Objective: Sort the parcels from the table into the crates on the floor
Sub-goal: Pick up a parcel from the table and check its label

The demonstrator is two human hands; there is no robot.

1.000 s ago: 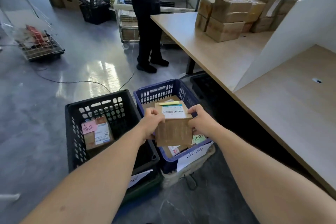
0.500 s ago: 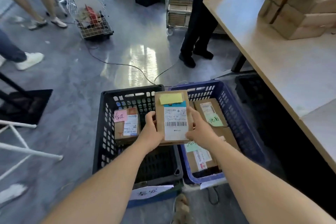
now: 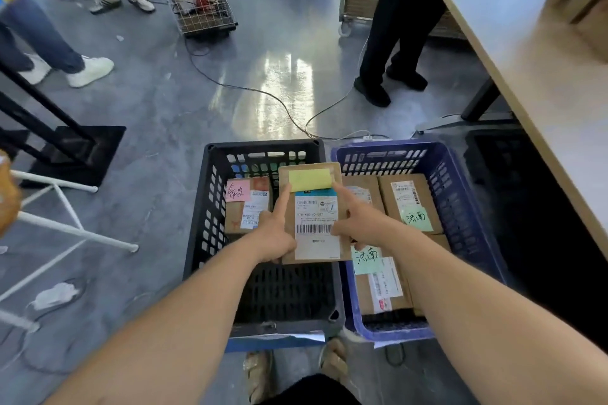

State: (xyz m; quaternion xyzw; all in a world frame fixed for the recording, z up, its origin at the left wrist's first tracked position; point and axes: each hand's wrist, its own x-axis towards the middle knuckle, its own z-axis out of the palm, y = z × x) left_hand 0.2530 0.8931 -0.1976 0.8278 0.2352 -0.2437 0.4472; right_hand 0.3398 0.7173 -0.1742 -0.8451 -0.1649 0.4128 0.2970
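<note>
- Brown cardboard, label upward: the held parcel [image 3: 324, 250] hangs level above the line where the black crate [image 3: 197, 240] meets the blue crate [image 3: 460, 204]. It sits mostly over the black one's right side and rests in neither.
- The left grip [image 3: 278, 235] clasps the parcel's left edge and the right grip [image 3: 358, 227] clasps its right edge. Both grips are closed on the parcel, with the forefingers [image 3: 283, 202] stretched up its face to the yellow note [image 3: 310, 179] at its top.
- Sorted so far, black crate: we see one parcel with a pink note [image 3: 237, 191] against the far wall at the left. The rest of the crate's bottom shows as bare grid.
- Sorted so far, blue crate: we count at least three parcels lying flat. Two of them carry green notes, one far [image 3: 417, 218] and one near [image 3: 367, 260].
- Step in hand: we judge that the parcel is being read before it is dropped. Its yellow note matches neither the pink nor the green, and the writing is too faint for us to read. We cannot tell which crate it belongs to.
- Left to do: blurred cardboard boxes [image 3: 589, 10] stand on the counter [image 3: 526, 52] at the right edge of view, and we cannot count them. We judge the sorting to be partly done, with this parcel and that stock outstanding.
</note>
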